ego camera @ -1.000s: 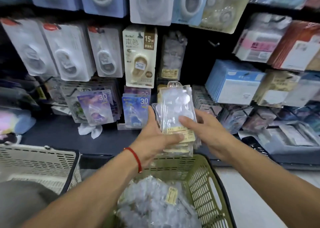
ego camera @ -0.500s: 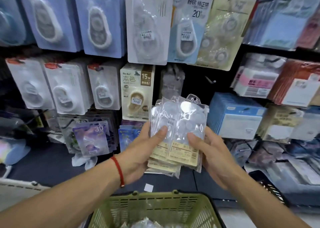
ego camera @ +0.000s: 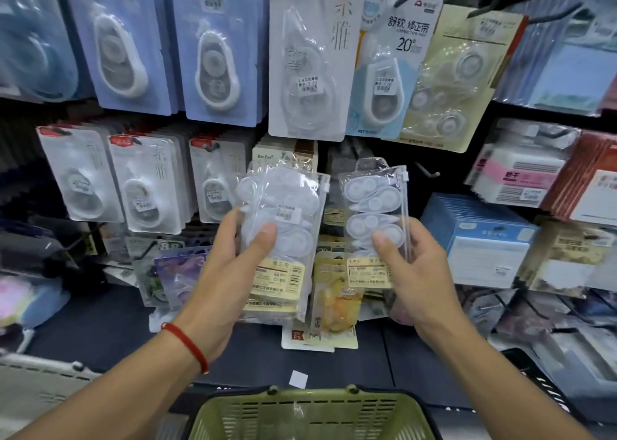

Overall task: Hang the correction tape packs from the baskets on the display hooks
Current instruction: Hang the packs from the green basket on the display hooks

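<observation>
My left hand (ego camera: 230, 266) grips a stack of clear correction tape packs (ego camera: 283, 239) with cream labels, thumb across the front. A single clear pack (ego camera: 375, 219) with white tape dispensers inside is held upright by my right hand (ego camera: 410, 272), just right of the stack. Both are raised in front of the display wall. A bare black display hook (ego camera: 429, 171) sticks out just right of the single pack's top. The green basket (ego camera: 310, 413) sits below at the bottom edge.
Carded correction tapes (ego camera: 310, 59) hang in rows above and to the left. Blue boxed packs (ego camera: 480, 236) and pink-banded packs (ego camera: 521, 175) fill the right shelves. A grey basket rim (ego camera: 40, 373) shows at lower left. A dark shelf ledge (ego camera: 334, 363) runs below the hands.
Both hands rose toward the display. My right hand pulled one pack off the stack and moved it right; the stack stays in my left hand. The view tilted upward.
</observation>
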The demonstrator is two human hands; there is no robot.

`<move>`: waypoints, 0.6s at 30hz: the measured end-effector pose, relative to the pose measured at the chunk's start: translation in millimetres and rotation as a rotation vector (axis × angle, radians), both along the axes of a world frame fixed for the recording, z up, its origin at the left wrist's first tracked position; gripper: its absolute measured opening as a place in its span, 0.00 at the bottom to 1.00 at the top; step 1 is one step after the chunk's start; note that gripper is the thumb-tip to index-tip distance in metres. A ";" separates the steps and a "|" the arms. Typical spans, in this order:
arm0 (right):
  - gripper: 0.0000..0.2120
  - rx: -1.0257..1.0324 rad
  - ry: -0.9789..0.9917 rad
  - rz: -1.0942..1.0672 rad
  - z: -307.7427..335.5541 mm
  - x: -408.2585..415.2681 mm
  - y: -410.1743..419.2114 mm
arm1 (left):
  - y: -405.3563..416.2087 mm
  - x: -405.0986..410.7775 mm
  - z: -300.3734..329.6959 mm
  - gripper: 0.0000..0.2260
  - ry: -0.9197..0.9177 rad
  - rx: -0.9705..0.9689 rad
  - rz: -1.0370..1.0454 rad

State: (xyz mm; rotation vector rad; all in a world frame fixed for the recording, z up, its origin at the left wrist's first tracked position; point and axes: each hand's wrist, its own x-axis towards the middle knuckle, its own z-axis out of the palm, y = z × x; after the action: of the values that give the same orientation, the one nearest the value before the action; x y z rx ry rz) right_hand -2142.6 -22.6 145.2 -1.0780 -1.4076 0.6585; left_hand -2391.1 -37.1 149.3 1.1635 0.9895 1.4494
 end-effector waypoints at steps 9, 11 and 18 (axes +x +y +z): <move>0.14 -0.058 0.130 -0.020 -9.9 -13.6 14.2 | 1.5 -8.7 1.7 0.34 -0.074 -0.019 0.037; 0.15 -0.062 0.162 -0.067 -10.6 -15.2 15.6 | 2.0 -10.1 1.7 0.37 -0.069 -0.014 0.027; 0.25 -0.347 0.024 -0.154 -16.8 -6.7 26.1 | 0.6 -4.3 -0.4 0.26 -0.053 -0.032 -0.002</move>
State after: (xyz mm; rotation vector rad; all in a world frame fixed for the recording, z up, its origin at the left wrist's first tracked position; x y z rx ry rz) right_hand -2149.3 3.6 128.4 -1.4302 -1.2005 0.8183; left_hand -2395.4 -36.5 148.9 1.0974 0.9710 1.4503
